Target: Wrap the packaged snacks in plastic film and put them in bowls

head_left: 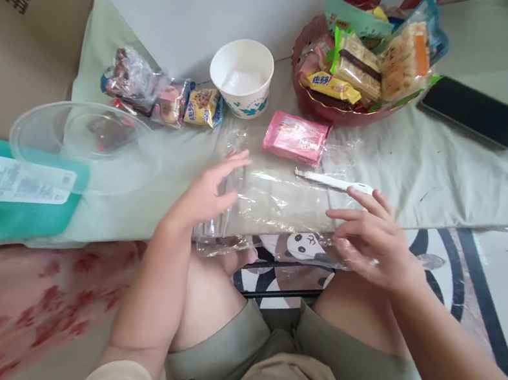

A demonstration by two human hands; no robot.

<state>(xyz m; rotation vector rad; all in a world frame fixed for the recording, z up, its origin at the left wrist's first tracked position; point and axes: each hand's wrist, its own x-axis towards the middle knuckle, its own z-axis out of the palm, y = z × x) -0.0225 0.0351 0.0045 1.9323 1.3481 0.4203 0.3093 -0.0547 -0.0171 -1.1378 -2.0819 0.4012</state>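
Observation:
A clear plastic bag or sheet (276, 200) lies flat before me on the cloth, its near edge hanging over the table edge. At its left side is my left hand (211, 192), open, thumb and fingers apart; whether it touches the plastic I cannot tell. My right hand (370, 240) is over the right side, fingers spread, nothing held that I can see. Just beyond its fingertips rests a slim white pen-like tool (334, 182) with a narrow tip pointing left. A pink packet (296, 138) lies at the plastic's far edge.
Beyond stand a white paper cup (241, 80) and a red bowl (300, 93) heaped with snacks. Wrapped snacks (171, 100) lie left of the cup. A round clear lid (138, 176), a teal bottle (53, 213) and a cardboard box (20, 64) are left; a phone (477, 111) is right.

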